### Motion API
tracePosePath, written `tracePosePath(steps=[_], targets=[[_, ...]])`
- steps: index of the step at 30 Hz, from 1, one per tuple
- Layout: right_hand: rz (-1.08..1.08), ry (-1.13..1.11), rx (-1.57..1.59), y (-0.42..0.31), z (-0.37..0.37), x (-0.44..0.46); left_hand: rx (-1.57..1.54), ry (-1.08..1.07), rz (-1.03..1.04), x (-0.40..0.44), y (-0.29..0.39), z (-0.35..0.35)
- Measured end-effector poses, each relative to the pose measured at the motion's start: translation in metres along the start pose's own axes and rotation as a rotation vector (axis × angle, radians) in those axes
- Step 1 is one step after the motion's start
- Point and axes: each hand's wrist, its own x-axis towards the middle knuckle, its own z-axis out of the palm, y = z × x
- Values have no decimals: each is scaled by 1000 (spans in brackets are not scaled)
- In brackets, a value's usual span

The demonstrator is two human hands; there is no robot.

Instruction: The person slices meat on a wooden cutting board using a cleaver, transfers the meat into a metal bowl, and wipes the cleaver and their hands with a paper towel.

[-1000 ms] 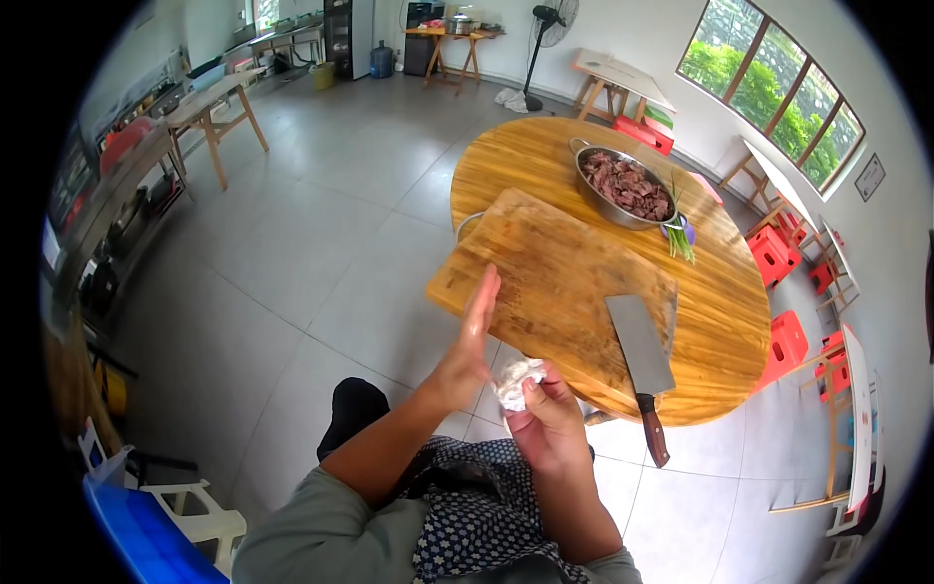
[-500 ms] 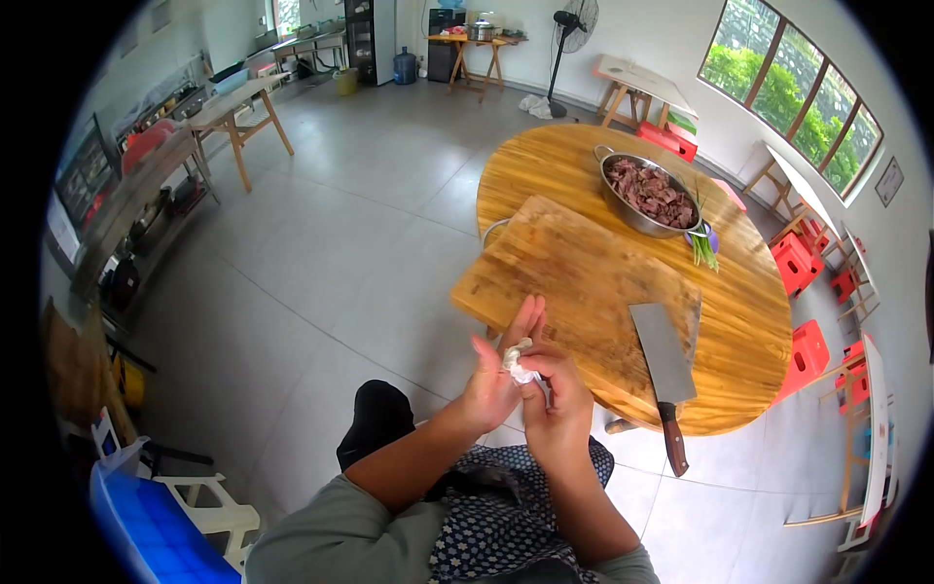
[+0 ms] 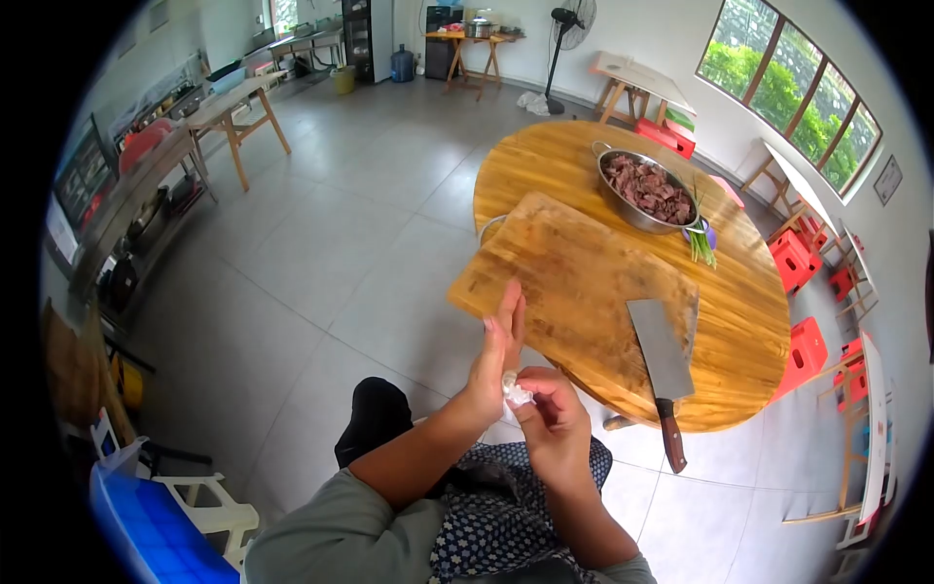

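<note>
A crumpled white tissue (image 3: pixel 516 391) is pinched in the fingers of my right hand (image 3: pixel 555 414), low in front of the table's near edge. It presses against the palm of my left hand (image 3: pixel 496 365), whose fingers are stretched out and point up and away. Just beyond my hands lies a wooden cutting board (image 3: pixel 574 277). A cleaver (image 3: pixel 662 350) rests on the board's right part, with its dark brown handle sticking out past the table's edge.
The round wooden table (image 3: pixel 744 321) also bears a metal basin (image 3: pixel 632 209) of cut meat and some green stalks (image 3: pixel 701 248). Red stools (image 3: pixel 803 360) stand to the right, a blue surface (image 3: pixel 156 526) at lower left, a fan (image 3: pixel 562 44) behind.
The view has shifted, so the table appears further right than a second ago. My left hand came against the tissue, and its fingers have since turned more upright.
</note>
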Motion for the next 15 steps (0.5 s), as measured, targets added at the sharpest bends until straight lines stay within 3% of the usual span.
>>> tracePosePath(steps=[5,8,10,15], targets=[[-323,3,-319,-12,4,14,-178,26,-181,-4,2,8],[-414,-114,-509,-18,-1,22,-240,33,-280,-2,9,4],[-335,-143,-479,-21,2,14,-290,108,-343,3,11,-1],[-478,-199,-689,-9,9,3,-359,291,-315,15,13,-10]])
